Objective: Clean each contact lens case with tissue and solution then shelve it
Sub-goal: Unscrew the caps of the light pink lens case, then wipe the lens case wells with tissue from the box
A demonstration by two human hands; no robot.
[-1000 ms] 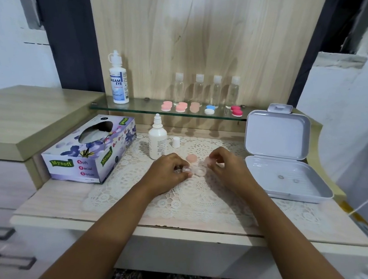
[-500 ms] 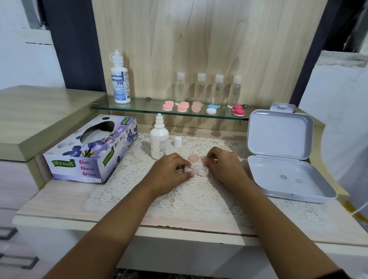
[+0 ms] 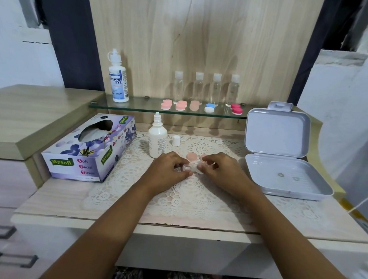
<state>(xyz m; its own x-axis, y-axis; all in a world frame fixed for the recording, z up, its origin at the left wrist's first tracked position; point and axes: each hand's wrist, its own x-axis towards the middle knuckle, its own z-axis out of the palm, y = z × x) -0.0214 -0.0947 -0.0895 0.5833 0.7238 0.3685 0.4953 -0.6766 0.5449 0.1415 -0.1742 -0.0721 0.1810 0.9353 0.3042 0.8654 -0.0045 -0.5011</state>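
**A:** Where is the case?

**B:** The contact lens case (image 3: 190,168) lies on the lace mat (image 3: 195,199) at the middle of the tabletop, between both hands. The left hand (image 3: 167,171) pinches its left end with curled fingers and thumb. The right hand (image 3: 222,171) has its fingertips curled onto the right end.

**A:** How much room is around it?

**B:** It's tight behind. Two pink caps (image 3: 192,156) lie just beyond it, and the uncapped solution bottle (image 3: 156,142) stands just beside the left knuckles, with its small white cap (image 3: 176,140) near. Toward the front the mat runs bare to the table's front edge (image 3: 127,222), crossed only by the forearms. The tissue box (image 3: 88,148) sits well to the left. The open grey box (image 3: 282,170) is near on the right, with its lid upright.

**A:** And how does the case look?

**B:** It's small and clear to whitish. The fingers hide most of it, so I cannot tell more.

**A:** What about materials?

**B:** The mat is crocheted and full of holes, and the tabletop is pale wood grain. The tissue box is glossy card with tissue showing in its oval opening. The grey box is smooth plastic with rounded corners. Above, a glass shelf (image 3: 150,109) carries a row of capped cases (image 3: 194,105): three pink, one blue and white, one red. Four clear bottles (image 3: 205,87) stand behind them, and a bigger white bottle (image 3: 118,78) stands at the left end.
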